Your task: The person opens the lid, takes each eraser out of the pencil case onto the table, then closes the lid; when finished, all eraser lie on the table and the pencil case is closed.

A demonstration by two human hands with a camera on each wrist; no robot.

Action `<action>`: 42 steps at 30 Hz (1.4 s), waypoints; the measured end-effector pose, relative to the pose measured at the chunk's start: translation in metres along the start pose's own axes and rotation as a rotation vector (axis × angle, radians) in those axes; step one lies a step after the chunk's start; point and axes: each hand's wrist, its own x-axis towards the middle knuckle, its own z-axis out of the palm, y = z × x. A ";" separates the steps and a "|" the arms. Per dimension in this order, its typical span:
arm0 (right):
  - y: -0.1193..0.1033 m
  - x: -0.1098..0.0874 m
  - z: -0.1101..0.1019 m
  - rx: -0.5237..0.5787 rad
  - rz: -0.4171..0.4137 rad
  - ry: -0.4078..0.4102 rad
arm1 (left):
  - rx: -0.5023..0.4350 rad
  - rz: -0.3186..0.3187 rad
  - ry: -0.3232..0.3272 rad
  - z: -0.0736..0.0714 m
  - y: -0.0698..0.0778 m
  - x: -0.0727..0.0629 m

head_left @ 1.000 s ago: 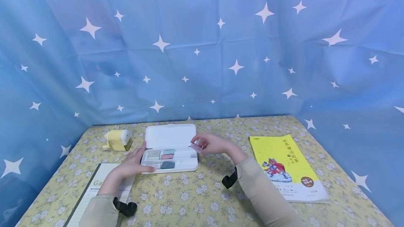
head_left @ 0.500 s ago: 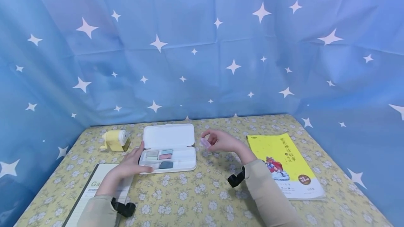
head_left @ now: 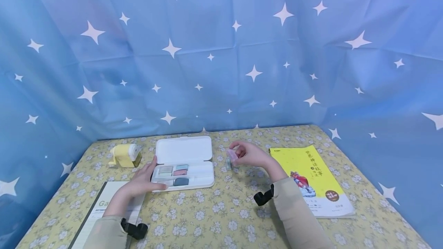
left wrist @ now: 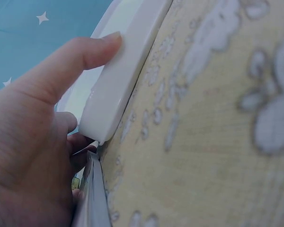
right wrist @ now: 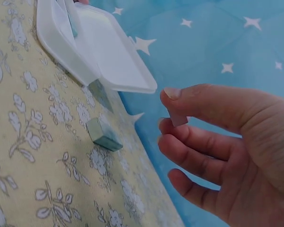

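A white pencil case (head_left: 197, 170) lies with its lid up, holding several small pale green, pink and dark teal erasers (head_left: 181, 181). At its left end my left hand (head_left: 140, 180) grips it, the thumb on the front wall in the left wrist view and the fingers round the corner. To the right of the case, my right hand (head_left: 250, 155) pinches a pink-purple eraser (right wrist: 178, 117) between thumb and index finger, above the cloth. A green eraser (right wrist: 103, 135) rests on the cloth just below and left of that hand.
A yellow crank pencil sharpener (head_left: 126, 155) stands at the back left. A notebook (head_left: 100, 208) lies partly under the left forearm. A yellow storybook (head_left: 311, 180) lies at the right, beside the right forearm. A blue starry curtain (head_left: 221, 49) hangs behind the floral-covered table (head_left: 207, 222).
My right hand has moved right, away from the case's right end, with the pink-purple eraser in its fingers. The green eraser on the cloth now shows. The left hand keeps its hold.
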 end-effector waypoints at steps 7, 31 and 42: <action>0.006 -0.003 -0.003 0.018 0.035 0.032 | -0.001 0.007 0.003 0.001 -0.001 0.000; 0.031 0.001 0.002 -0.026 0.069 0.073 | -0.030 0.008 -0.015 -0.001 0.001 -0.001; 0.035 0.003 0.006 -0.070 0.102 0.059 | -0.034 0.007 -0.014 -0.001 0.000 0.000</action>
